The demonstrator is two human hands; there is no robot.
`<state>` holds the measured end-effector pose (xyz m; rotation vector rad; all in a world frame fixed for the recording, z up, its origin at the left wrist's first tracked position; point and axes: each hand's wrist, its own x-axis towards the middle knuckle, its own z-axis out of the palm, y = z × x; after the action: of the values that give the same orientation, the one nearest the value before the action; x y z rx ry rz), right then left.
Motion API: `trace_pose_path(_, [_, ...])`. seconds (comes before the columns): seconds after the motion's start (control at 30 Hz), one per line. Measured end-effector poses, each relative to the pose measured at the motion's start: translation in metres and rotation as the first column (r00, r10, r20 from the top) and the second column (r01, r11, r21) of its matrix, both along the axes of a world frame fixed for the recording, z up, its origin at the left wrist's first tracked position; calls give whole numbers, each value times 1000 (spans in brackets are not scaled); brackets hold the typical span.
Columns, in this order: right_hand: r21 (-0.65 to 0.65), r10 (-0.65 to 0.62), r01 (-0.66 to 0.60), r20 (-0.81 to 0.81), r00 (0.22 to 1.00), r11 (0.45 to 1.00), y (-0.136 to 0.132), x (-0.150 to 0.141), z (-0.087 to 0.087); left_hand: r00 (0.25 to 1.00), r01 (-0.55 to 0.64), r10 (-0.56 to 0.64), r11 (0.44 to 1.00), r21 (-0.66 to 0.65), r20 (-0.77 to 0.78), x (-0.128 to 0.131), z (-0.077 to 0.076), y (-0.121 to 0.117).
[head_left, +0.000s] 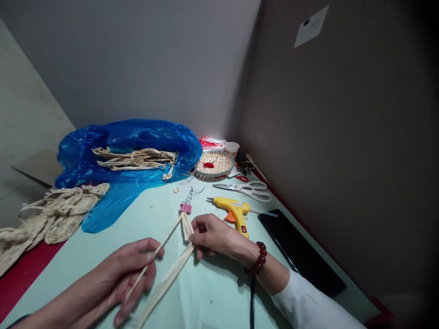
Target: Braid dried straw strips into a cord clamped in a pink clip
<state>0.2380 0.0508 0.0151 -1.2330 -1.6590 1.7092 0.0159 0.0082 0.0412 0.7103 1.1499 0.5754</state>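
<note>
In the head view, the left hand pinches a thin straw strand in its fingers, the right hand pinches a wide straw strip slanting back leftward, and the pink clip sits just past the nearer right fingers.

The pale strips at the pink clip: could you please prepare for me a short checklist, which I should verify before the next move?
1. Thin strand held by the left hand: ok.
2. Wide strip held by the right hand: ok, at the fingertips.
3. Pink clip in place at the top: ok.
4. Clip tight enough: cannot tell.
5. Glue gun well away from the hands: not ok, I think; its handle looks close to the right one.
6. Scissors out of the way: ok, beyond the glue gun.
</note>
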Motion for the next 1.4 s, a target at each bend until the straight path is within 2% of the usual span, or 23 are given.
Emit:
trace_pose_path(0.07, [-17,5,-5,-22,1000,1000,-2,-3,1,994,73,-63,991,111,-94,11,1,1])
trace_pose_path(0.17, [-29,5,-6,-37,999,1000,-5,-7,1,956,145,-41,927,345,-292,26,0,10])
trace_pose_path(0.23, [-31,5,-6,-44,999,1000,-7,-9,1,930,203,-46,892,404,-366,34,-1,19])
trace_pose_path(0.4, [39,-35,35,4,999,999,-10,-9,-2,921,309,-177,874,375,-348,51,-7,32])
trace_pose_path(0.53, [132,-101,88,95,990,987,-12,-10,-7,940,235,-116,902,363,-322,50,-14,36])
trace_pose_path(0.67, [194,-141,107,174,975,975,-14,-11,-11,956,189,-119,948,255,-268,45,-20,41])
trace_pose_path(0.8, [178,-156,118,214,964,977,-15,-11,-9,978,112,-77,979,170,-196,47,-21,44])
trace_pose_path(0.87, [146,-153,123,214,965,982,-15,-10,-8,974,135,-102,978,159,-202,46,-21,44])
trace_pose_path(1.1, [134,-169,146,185,968,980,-17,-13,-8,976,178,-139,952,250,-167,42,-24,44])
trace_pose_path(1.4, [275,-263,195,238,935,941,-17,-19,0,947,245,-147,908,341,-287,44,-23,43])
